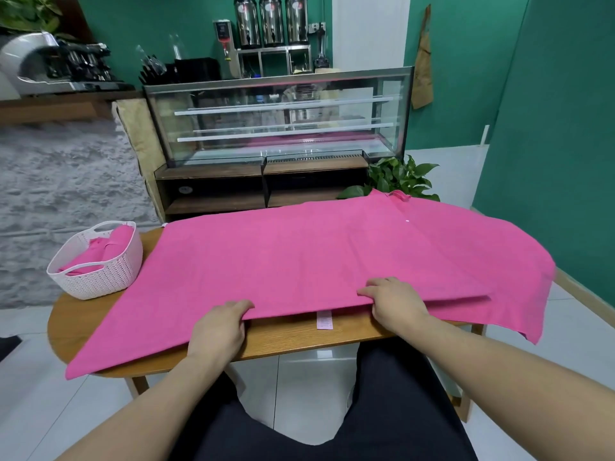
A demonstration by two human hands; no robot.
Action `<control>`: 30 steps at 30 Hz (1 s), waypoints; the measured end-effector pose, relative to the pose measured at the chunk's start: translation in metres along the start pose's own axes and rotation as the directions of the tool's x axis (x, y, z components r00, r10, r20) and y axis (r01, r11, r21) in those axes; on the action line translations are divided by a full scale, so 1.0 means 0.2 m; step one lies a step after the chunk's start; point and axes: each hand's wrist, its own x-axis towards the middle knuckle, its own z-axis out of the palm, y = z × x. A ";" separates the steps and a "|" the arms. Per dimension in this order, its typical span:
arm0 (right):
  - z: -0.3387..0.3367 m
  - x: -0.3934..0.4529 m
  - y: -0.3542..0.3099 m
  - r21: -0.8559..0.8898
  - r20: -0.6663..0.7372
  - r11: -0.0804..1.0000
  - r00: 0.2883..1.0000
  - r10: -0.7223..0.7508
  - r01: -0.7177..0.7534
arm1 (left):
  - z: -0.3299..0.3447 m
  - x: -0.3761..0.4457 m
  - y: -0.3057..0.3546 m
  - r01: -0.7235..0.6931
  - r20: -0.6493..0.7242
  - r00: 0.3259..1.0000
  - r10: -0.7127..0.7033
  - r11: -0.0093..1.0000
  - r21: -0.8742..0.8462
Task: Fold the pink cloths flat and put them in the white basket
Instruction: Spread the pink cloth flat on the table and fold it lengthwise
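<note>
Pink cloth point(299, 254) spread flat over table point(299, 337), near edge gripped by left hand point(218, 331), right hand point(394, 302)

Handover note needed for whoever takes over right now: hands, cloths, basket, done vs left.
Left hand: grips the near edge of the pink cloth, fingers curled over it.
Right hand: grips the same edge further right, thumb underneath.
The cloth lies spread over the wooden table, apparently folded once; its right side and near left corner hang off the table, and a white label shows under the near edge.
White basket: on the table's far left, already holding folded pink cloth.
Done: at least one cloth in the basket.
Left: finish folding this cloth flat, then put it in the basket.
</note>
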 end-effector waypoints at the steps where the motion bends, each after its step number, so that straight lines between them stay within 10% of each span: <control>1: -0.01 0.00 0.01 -0.004 -0.004 1.000 1.000 0.001 -0.001 | 0.00 0.01 0.00 -0.008 -0.011 1.000 0.008 1.000 0.010; 17: -0.21 -0.05 0.11 -0.089 -0.030 0.960 0.963 -0.268 0.265 | -0.15 -0.04 -0.11 -0.134 0.051 0.991 0.128 0.977 0.168; 23: -0.22 0.00 0.09 -0.270 -0.081 0.957 0.988 -0.133 0.107 | -0.21 0.02 -0.07 -0.119 0.080 0.992 0.099 0.945 0.306; 30: -0.23 0.02 0.11 -0.047 -0.008 0.999 1.000 0.020 -0.020 | -0.20 0.03 -0.07 -0.065 0.106 0.993 0.057 0.995 0.072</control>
